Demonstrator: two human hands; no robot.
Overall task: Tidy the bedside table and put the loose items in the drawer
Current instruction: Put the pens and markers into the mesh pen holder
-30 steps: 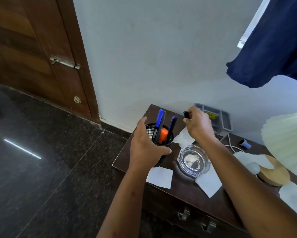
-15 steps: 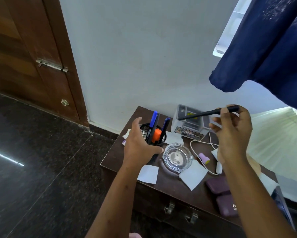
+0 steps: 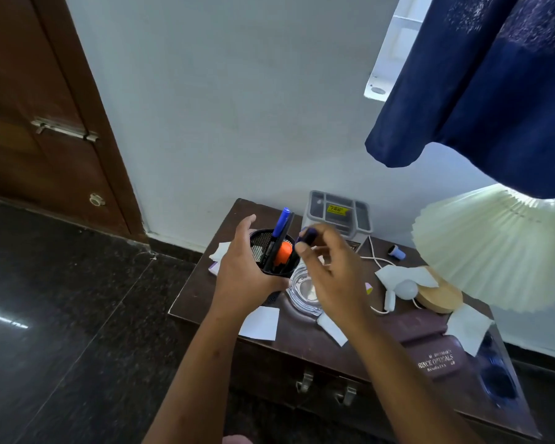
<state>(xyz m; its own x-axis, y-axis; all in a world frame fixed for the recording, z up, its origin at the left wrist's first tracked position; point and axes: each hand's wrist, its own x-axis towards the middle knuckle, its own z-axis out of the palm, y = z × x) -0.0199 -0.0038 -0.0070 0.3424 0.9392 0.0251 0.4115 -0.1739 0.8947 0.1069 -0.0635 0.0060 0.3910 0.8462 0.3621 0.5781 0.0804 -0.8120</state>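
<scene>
The pen cup (image 3: 271, 251) sat lifted off the desk (image 3: 199, 302) in my left hand (image 3: 244, 277), fingers wrapped round it, while my right hand (image 3: 330, 277) pinched a dark pen (image 3: 307, 236) at its rim. A missed drop could knock the glass ashtray (image 3: 303, 294) just below.

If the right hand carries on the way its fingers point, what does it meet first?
Most likely the black mesh pen holder gripped by the left hand. The right hand points left toward its rim, pinching a dark pen beside it. Depth is unclear, though nothing seems to lie between.
</scene>
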